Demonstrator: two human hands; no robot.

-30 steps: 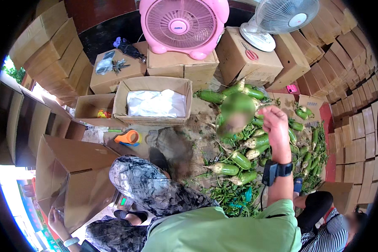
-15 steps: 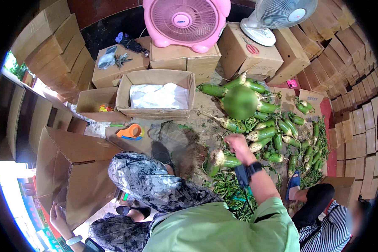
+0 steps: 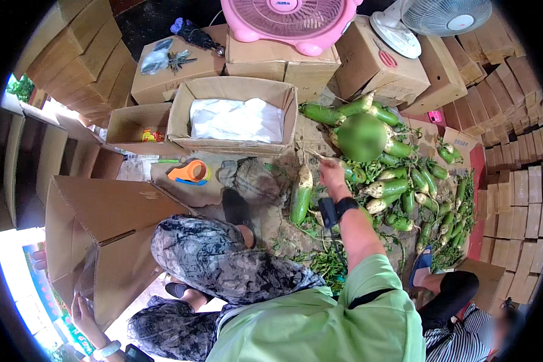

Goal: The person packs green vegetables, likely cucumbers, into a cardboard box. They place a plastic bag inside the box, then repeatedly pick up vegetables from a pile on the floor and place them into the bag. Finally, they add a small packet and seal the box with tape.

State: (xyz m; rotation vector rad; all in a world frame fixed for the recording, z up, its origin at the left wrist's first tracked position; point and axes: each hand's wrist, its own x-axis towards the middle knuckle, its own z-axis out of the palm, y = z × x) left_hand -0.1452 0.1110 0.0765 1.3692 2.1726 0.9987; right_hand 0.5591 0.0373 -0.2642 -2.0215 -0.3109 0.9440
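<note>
My right hand (image 3: 332,175) is closed at the thin root end of a green radish (image 3: 354,174), at the left edge of a heap. Left of it lies a single radish (image 3: 300,199), pale tip pointing away from me. The heap of green radishes (image 3: 387,188) spreads to the right, some with soil-stained white ends. A round blur hides part of it. At the lower left my left hand (image 3: 82,312) has its fingers at the lower edge of a tall brown cardboard box (image 3: 120,241) and seems to grip it.
An open carton (image 3: 175,130) with white lining stands ahead, beside a smaller carton (image 3: 117,130). An orange tape dispenser (image 3: 190,171) lies on the floor. A pink fan (image 3: 292,24) and a white fan (image 3: 404,33) stand on boxes. A person (image 3: 458,320) sits at lower right; stacked boxes line the right.
My right hand has moved away from me to the radish at the heap's edge. The single radish now lies farther left and away. My left hand stays at the box. The view has shifted.
</note>
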